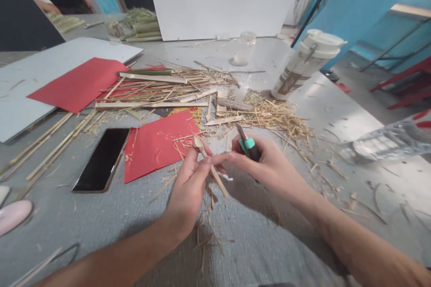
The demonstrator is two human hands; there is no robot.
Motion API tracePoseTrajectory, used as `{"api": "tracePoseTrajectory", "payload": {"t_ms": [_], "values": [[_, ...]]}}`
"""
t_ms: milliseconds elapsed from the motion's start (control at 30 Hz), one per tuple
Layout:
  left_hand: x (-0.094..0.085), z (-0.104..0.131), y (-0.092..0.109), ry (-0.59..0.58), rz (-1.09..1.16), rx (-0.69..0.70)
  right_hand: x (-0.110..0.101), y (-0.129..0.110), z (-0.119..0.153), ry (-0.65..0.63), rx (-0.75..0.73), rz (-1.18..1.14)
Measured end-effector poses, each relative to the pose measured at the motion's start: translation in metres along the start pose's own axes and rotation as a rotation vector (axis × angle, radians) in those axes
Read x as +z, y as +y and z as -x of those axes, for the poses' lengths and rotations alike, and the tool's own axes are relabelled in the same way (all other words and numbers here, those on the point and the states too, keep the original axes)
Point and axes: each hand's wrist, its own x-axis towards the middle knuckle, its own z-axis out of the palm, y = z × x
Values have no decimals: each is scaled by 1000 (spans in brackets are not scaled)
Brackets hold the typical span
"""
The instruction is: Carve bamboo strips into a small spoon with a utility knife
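My left hand point(189, 184) is closed on a short carved bamboo piece point(217, 178), pinching it between thumb and fingers; its wider, notched end points away from me. Close by on the right, my right hand point(266, 157) grips a utility knife point(251, 145) with a black and green handle, its blade pointing up and away. The right index finger reaches across to the bamboo piece near the left thumb. Shavings lie on the table below both hands. Just beyond the left hand is a red sheet point(151, 148) dotted with curled shavings.
A phone point(101, 161) lies at left, near another red sheet point(79, 85) on a white board point(20, 67). Straw and sticks point(202, 80) spread across the middle. A white tumbler point(303, 63) and a clear plastic bottle point(390, 139) are at right. People show at the back left.
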Motion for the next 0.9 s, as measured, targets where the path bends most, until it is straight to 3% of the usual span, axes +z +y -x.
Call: {"api": "tracePoseTrajectory", "payload": {"t_ms": [233,333,467,533,633,733,833,900], "values": [[0,-6,11,20,60,107,-5,0,-4,-273,85,-198],[-3,-9,18,9,-20,93,-16,4,-9,-154,108,-199],[-6,-9,24,-45,-244,-47,-28,14,-16,135,97,-244],[-7,-8,24,-74,-291,-102,-32,17,-18,205,82,-215],[-9,-9,23,-114,-267,-135,-37,17,-19,130,63,-190],[-8,-10,23,-230,-250,-184,-39,16,-19,20,42,-208],[-6,-10,23,-380,-264,-277,-38,14,-19,44,8,-211],[-5,-8,22,-420,-265,-314,-37,14,-19,82,-21,-196]]}}
